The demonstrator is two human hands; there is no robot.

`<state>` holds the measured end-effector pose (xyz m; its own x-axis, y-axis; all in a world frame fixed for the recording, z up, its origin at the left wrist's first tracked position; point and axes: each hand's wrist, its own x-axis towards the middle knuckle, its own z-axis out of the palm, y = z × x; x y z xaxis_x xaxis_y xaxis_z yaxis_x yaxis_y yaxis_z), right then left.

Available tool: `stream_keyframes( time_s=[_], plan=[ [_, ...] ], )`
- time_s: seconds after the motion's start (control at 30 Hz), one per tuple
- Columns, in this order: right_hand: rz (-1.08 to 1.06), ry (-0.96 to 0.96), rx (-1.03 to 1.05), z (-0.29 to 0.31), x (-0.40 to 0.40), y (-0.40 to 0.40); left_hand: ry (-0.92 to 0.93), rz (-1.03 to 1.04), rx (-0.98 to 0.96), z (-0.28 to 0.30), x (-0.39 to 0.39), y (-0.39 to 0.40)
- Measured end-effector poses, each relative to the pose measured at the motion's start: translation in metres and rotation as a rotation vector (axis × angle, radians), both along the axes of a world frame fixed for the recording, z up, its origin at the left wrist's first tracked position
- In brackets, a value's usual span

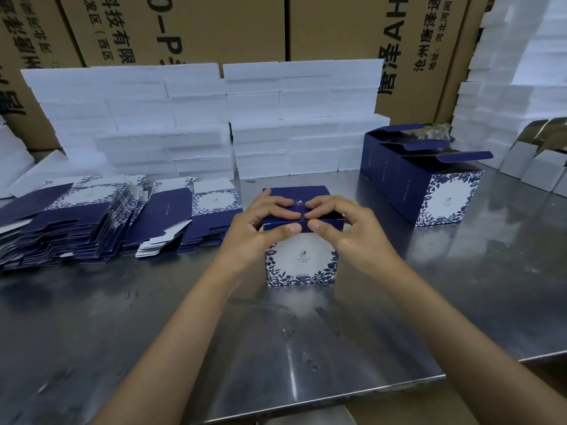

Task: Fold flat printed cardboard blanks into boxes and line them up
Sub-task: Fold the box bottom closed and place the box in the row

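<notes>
A blue and white printed box (302,259) is standing upright on the steel desk (276,348) at the centre of the frame, its white floral panel facing the camera and its dark blue lid on top.

The left hand (260,228) is gripping the left part of the lid: its fingers are curling over the top surface while its thumb is pressing against the front edge. The right hand (346,228) is mirroring this on the right part, with fingers bent onto the top and thumb pushing at the front edge. The fingertips of both hands are nearly meeting at the middle of the lid. Neither hand is spread flat; both are pinching the lid's front edge.

At the left of the frame, stacks of flat blanks (92,222) are lying on the desk, fanned and overlapping, showing dark blue and floral white faces. Some grey undersides are showing at the stack edges.

At the right of the frame, a row of folded boxes (429,185) is standing on the desk, touching one another, with their top flaps standing open. The row is sitting well apart from the box in the hands.

Behind these, white foam blocks (214,124) are standing stacked in a wall across the middle of the frame. Brown cartons (184,26) with printed characters are filling the upper part. More white blocks (521,72) are rising at the upper right.
</notes>
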<state>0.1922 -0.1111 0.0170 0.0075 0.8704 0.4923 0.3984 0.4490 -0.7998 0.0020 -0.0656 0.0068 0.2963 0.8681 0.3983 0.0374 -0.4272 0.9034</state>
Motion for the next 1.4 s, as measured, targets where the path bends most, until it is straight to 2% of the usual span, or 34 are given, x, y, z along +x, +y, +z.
stream_keyframes(
  time_s=[0.13, 0.3, 0.63, 0.7, 0.83, 0.9, 1.03, 1.4],
  plan=[
    [-0.107, -0.018, 0.033, -0.004, 0.001, 0.0, -0.092, 0.011, -0.015, -0.002, -0.004, 0.001],
    [-0.08, -0.022, 0.061, -0.009, 0.013, -0.001, -0.141, -0.001, -0.048, -0.005, -0.008, 0.003],
    [-0.116, -0.07, 0.14, -0.02, 0.026, 0.0, -0.137, -0.041, -0.049, -0.009, -0.012, 0.0],
    [-0.199, -0.185, 0.208, -0.019, 0.028, 0.0, -0.062, -0.002, 0.0, -0.005, -0.009, 0.001],
    [-0.499, -0.643, 0.479, -0.018, 0.024, 0.003, 0.055, 0.085, 0.067, 0.001, 0.018, 0.006],
    [-0.591, -0.727, 0.435, -0.029, 0.018, 0.003, 0.065, 0.108, 0.089, 0.001, 0.04, 0.01],
    [-0.634, -0.843, 0.146, -0.058, 0.024, 0.018, 0.061, 0.192, 0.094, 0.002, 0.081, 0.029],
    [-0.692, -0.934, 0.015, -0.064, 0.082, 0.14, 0.048, 0.181, 0.01, 0.003, 0.147, 0.146]
  ],
)
